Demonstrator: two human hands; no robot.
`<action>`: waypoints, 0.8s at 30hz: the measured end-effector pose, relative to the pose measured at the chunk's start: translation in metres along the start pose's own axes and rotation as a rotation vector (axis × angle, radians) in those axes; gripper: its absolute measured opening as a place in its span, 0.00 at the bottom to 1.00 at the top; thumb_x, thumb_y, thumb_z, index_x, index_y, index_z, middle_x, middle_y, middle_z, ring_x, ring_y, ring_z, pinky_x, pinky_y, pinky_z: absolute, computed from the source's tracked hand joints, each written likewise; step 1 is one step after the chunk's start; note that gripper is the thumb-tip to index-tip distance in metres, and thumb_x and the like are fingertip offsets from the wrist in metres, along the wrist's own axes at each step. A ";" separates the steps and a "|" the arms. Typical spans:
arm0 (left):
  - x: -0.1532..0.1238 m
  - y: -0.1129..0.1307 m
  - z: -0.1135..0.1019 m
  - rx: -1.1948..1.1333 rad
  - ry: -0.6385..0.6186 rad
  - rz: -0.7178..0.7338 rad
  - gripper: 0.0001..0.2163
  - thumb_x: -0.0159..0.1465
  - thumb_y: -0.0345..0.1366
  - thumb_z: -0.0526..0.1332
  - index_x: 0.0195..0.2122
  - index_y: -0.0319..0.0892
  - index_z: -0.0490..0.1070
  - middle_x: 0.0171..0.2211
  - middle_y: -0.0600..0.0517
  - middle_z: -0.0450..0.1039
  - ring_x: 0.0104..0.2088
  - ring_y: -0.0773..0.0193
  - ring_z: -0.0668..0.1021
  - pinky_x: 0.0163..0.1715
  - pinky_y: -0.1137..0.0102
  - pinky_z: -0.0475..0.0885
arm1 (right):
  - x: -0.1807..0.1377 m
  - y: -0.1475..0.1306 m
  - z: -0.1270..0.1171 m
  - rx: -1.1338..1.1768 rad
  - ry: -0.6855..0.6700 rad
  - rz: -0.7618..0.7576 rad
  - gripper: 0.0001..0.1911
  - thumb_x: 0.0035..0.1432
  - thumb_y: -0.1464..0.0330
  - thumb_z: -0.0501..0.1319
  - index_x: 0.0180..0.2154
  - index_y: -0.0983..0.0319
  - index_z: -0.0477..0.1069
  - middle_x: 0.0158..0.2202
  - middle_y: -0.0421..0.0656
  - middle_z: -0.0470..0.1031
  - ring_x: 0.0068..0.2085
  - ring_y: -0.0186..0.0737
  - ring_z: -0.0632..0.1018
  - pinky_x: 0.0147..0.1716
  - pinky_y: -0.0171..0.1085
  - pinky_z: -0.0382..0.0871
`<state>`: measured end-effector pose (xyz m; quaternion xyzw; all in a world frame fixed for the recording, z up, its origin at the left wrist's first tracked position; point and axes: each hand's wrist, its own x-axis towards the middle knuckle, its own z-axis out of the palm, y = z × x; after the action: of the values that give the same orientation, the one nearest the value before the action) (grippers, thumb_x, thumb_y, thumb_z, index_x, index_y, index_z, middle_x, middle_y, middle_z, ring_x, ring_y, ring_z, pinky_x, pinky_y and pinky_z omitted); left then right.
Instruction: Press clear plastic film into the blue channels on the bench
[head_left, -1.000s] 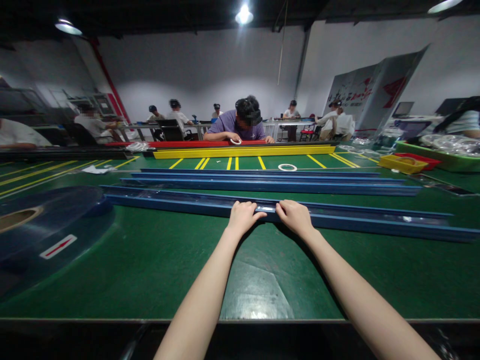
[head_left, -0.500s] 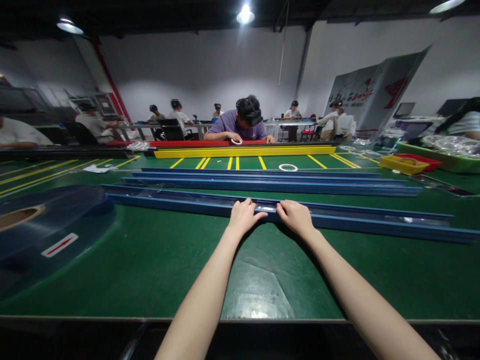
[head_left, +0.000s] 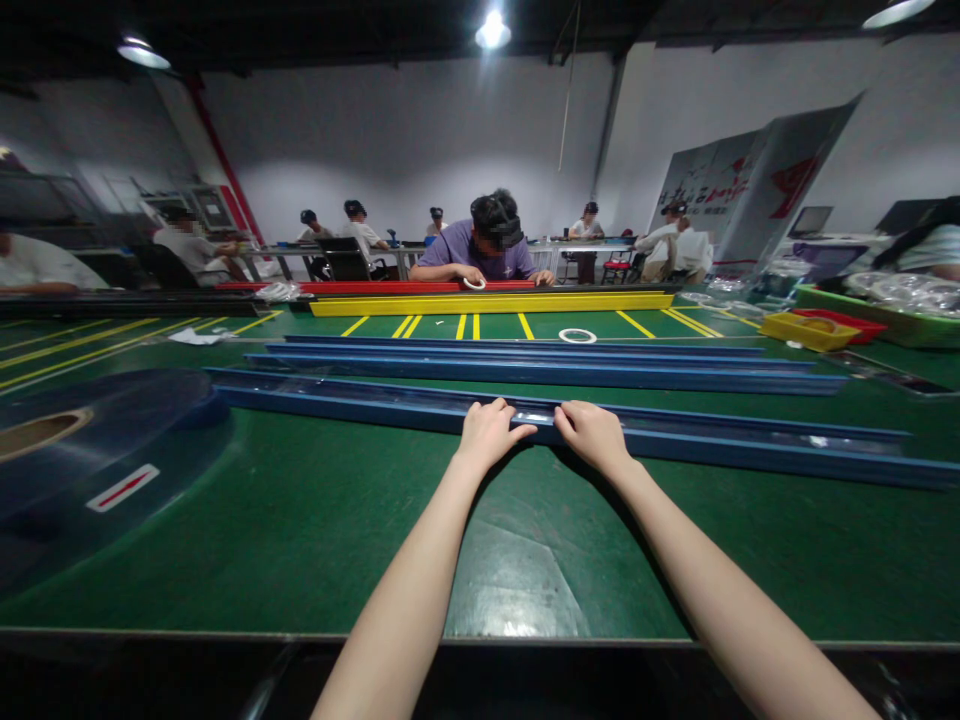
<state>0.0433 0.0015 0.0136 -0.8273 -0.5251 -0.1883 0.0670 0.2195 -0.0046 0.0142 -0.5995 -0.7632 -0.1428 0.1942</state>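
Note:
A long blue channel (head_left: 360,408) lies crosswise on the green table, with a clear plastic strip (head_left: 535,416) along its trough. My left hand (head_left: 486,432) grips the near wall, its fingers curled over into the trough and its thumb pointing right along the front. A short gap to the right, my right hand (head_left: 592,432) is closed over the same wall. Its fingertips are partly hidden inside the trough. Behind this piece lie more blue channels (head_left: 540,374), parallel to it.
At the left lies a large roll of clear film (head_left: 157,420). Farther back are a white ring (head_left: 577,336), a yellow channel (head_left: 491,303) and a yellow tray (head_left: 806,331). Across the table a person in purple (head_left: 442,258) bends over a red channel.
Both hands keep their places on the blue channel. The whole view has shifted very slightly; nothing else has visibly moved.

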 end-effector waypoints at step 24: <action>-0.004 -0.001 0.008 0.013 0.103 0.043 0.21 0.60 0.52 0.49 0.42 0.41 0.69 0.42 0.47 0.69 0.43 0.57 0.67 0.40 0.64 0.60 | 0.001 0.001 0.003 0.009 0.045 0.008 0.18 0.59 0.63 0.44 0.24 0.60 0.67 0.28 0.41 0.73 0.30 0.33 0.71 0.25 0.33 0.49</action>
<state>0.0427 0.0010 0.0043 -0.8272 -0.5042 -0.2256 0.1035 0.2198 -0.0023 0.0117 -0.5981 -0.7570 -0.1519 0.2146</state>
